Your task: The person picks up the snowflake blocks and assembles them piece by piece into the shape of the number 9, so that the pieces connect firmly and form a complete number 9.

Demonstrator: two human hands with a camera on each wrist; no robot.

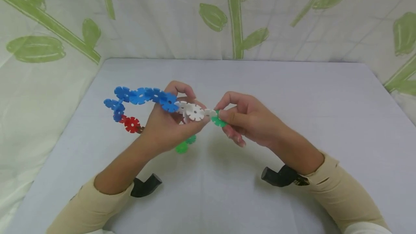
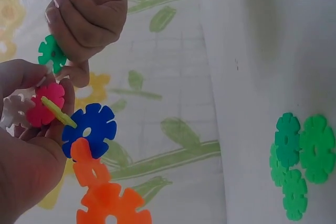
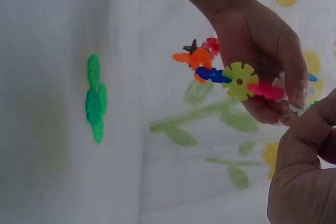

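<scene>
My left hand (image 1: 164, 127) holds a chain of notched plastic snowflake discs, its fingers and thumb around the white discs (image 1: 195, 112). Blue discs (image 1: 140, 96) and a red disc (image 1: 132, 125) curve off to the left. In the left wrist view, a pink disc (image 2: 48, 103), a yellow disc seen edge-on, a dark blue disc (image 2: 100, 129) and orange discs (image 2: 113, 205) hang from the same hand. Between thumb and finger, my right hand (image 1: 251, 120) pinches a green disc (image 1: 218, 121) against the end white disc. Whether their slots are engaged is hidden by the fingertips.
Several green discs (image 1: 182, 148) lie clustered on the white table (image 1: 201, 198), beneath the left hand; the right wrist view shows this green cluster (image 3: 94, 103) too. Behind the table hangs a pale curtain (image 1: 182, 28) with green leaf drawings. Black wrist mounts (image 1: 147, 186) stick out below both forearms.
</scene>
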